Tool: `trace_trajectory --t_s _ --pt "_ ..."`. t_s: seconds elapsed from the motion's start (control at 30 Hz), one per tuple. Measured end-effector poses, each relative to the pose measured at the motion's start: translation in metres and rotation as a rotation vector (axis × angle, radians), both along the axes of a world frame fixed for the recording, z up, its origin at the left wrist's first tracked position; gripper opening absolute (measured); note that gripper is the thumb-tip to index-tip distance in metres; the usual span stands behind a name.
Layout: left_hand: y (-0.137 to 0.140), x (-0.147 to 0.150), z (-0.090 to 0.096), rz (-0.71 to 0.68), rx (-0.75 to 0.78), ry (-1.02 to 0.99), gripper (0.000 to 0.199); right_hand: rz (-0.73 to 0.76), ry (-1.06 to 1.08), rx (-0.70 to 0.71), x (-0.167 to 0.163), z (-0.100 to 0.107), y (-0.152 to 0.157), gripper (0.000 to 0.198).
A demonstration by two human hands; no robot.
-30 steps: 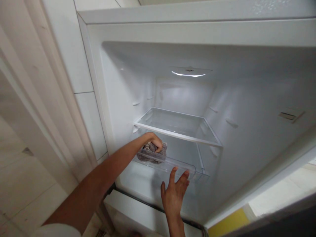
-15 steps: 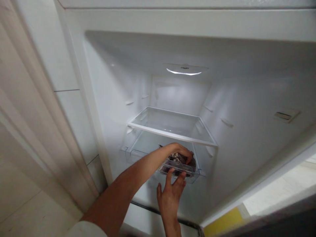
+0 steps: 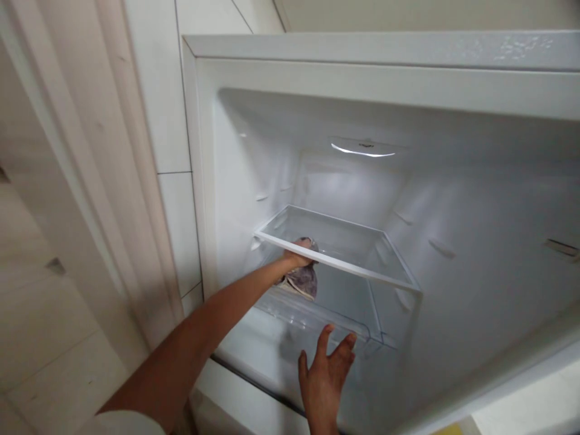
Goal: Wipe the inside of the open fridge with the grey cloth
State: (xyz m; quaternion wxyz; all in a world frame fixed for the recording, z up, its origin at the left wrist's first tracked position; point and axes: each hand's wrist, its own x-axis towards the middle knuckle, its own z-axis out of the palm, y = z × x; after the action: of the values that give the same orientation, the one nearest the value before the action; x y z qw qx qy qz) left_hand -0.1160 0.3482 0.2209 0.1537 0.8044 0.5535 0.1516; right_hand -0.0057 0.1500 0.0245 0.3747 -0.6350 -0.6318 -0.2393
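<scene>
My left hand [image 3: 298, 256] reaches into a fridge, under the front edge of the upper glass shelf [image 3: 335, 238]. Its fingers are closed on a crumpled purple-grey cloth [image 3: 301, 283] with pale patches. The cloth lies at the left part of the lower glass shelf [image 3: 344, 296], just behind that shelf's clear front rim [image 3: 312, 317]. Part of the hand and cloth shows only through the upper glass. Lower down, my right hand [image 3: 322, 377] is open with its fingers spread. Its fingertips are close to the clear rim; I cannot tell whether they touch it.
White fridge walls [image 3: 489, 199] with moulded shelf ledges surround both hands. A lit lamp [image 3: 362, 148] is set in the ceiling. White tiles [image 3: 176, 223] and a pale wooden frame [image 3: 122, 181] stand close on the left. The fridge's front edge [image 3: 493, 374] runs along the right.
My left hand has moved the cloth from the right part of the lower shelf to the left. My right hand stays open near the rim. The view has shifted so the fridge sits lower and further right.
</scene>
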Motion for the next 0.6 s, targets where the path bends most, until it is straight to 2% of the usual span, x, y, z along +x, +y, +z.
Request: trace_trajectory --t_s 0.1,0.2,0.37,0.6 --pt "-0.002 -0.04 0.005 0.14 0.244 0.161 0.031 0.004 -0.018 0.015 0.0 0.002 0.001 0.081" --pt "0.001 -0.06 0.002 0.107 0.372 0.309 0.026 0.0 -0.025 0.032 0.0 0.004 0.001 0.078" --pt "0.022 -0.064 -0.01 0.046 0.495 0.468 0.036 -0.002 -0.03 0.072 0.001 -0.003 0.006 0.074" --pt "0.064 -0.062 -0.02 0.041 0.645 0.524 0.043 0.007 -0.064 0.042 0.01 -0.017 0.013 0.077"
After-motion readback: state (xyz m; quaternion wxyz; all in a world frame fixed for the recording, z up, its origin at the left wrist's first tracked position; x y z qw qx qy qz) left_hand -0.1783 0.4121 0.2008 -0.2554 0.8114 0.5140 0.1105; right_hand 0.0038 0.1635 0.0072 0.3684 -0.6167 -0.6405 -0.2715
